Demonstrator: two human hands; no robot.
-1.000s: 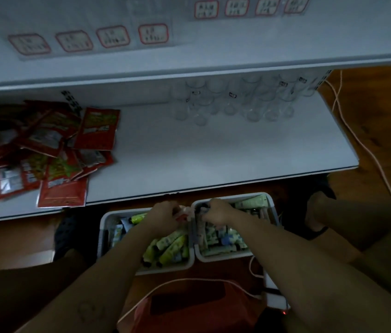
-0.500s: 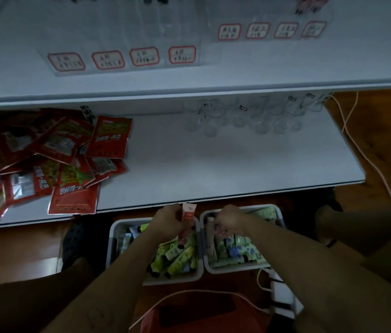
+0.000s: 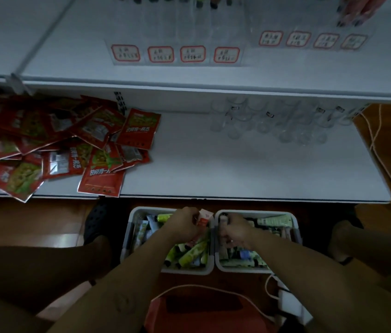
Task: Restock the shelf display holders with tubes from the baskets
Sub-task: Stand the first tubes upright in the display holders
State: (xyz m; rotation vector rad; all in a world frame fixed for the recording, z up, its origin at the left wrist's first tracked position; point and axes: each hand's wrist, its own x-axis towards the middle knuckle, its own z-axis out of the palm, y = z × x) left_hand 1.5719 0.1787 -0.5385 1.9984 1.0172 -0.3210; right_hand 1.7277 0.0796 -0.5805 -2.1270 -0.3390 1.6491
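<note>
**Op:** What have I got?
**Eng:** Your left hand [image 3: 185, 223] pinches a red tube [image 3: 204, 218]. Its flat end sticks up past your fingertips, over the inner edge of the left basket [image 3: 127, 236]. Your right hand [image 3: 235, 230] is curled round a pale tube [image 3: 223, 218], dark cap up, over the right basket [image 3: 295, 228].
**Op:** Other tubes?
**Eng:** Heaped under and behind your fingers in both baskets, mostly green. The baskets sit touching, side by side on the floor.
**Op:** What's between me and the holders?
**Eng:** The lower shelf [image 3: 237, 169] edge juts out just beyond your fingertips. Clear holders [image 3: 273, 123] stand at its back, beyond and right of your right fingers, tucked under the upper shelf [image 3: 213, 75] lip. Red packets [image 3: 69, 145] pile up beyond and left of your left fingers, and some overhang the edge. Tall holders [image 3: 177, 25] with red-framed labels [image 3: 176, 54] are on the upper shelf, farthest from your fingers. A cable [image 3: 213, 288] and a red bag [image 3: 201, 313] lie behind your wrists.
</note>
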